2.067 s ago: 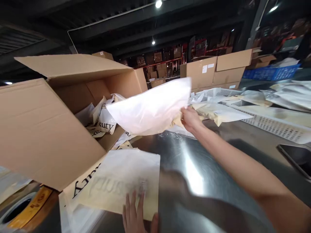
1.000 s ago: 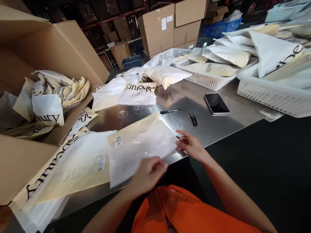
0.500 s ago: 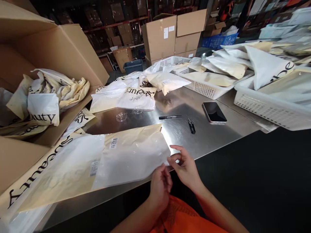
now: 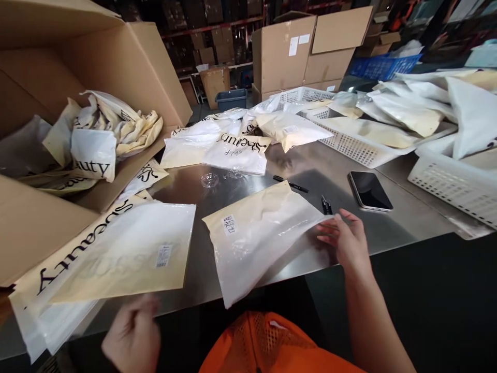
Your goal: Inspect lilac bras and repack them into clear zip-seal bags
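My right hand [image 4: 345, 238] pinches the right corner of a frosted plastic mailer bag [image 4: 256, 233] with a small barcode label; the bag's near edge hangs past the table's front edge. The hand's other fingers are partly spread. My left hand [image 4: 132, 331] is blurred by motion below the table edge, with fingers that look curled, and I cannot make out anything in it. Just above it lies a stack of similar mailer bags [image 4: 132, 248], the top one also labelled. Beyond the right hand are a small black cutter-like tool [image 4: 326, 205] and a black marker pen [image 4: 291, 184].
An open cardboard box [image 4: 155, 67] full of bags stands at left. A phone [image 4: 370, 190] lies at right on the metal table [image 4: 306, 264]. White baskets [image 4: 349, 142] with bags line the right back. Behind the clear round plastic pieces [image 4: 209, 180] are more bags [image 4: 236, 153].
My right hand has drawn the labelled bag to the right, off the stack's edge. My left hand has moved from the bag's corner to the lower left. The view has shifted somewhat left.
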The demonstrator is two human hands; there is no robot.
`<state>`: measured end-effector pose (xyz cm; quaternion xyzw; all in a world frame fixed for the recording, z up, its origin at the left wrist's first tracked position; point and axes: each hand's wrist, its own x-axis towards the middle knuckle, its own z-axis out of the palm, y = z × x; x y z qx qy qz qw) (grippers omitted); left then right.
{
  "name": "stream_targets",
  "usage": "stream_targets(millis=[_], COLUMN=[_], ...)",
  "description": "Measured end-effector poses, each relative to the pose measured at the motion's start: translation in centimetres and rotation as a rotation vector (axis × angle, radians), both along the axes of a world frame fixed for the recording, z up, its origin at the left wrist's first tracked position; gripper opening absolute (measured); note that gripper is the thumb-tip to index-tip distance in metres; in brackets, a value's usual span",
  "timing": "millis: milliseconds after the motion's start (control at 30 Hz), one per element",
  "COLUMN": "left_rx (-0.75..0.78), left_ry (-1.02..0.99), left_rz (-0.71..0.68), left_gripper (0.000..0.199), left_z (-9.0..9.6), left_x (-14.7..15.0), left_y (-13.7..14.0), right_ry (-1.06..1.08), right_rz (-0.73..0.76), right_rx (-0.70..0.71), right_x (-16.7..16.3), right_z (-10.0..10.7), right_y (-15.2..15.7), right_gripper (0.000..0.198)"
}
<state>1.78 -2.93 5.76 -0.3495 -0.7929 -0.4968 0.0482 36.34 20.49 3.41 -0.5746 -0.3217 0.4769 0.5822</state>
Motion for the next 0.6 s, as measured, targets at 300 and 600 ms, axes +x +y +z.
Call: stream_targets(millis=[300, 600], left_rx=[-0.715, -0.491], left_ry=[0.774, 0.829], left_rz=[-0.933, -0.753], left_gripper=[0.021, 0.021], left_z=[2.0, 5.7], left_x=[11.6, 8.7], left_y=[10.3, 14.6], right_ry=[-0.118, -0.279], right_rz=[0.159, 0.186], right_rx=[0.053, 0.164], right_x=[-2.7, -1.0], right_z=[-1.9, -0.7], right_y=[-4.3, -4.0], right_gripper=[0.092, 0.09])
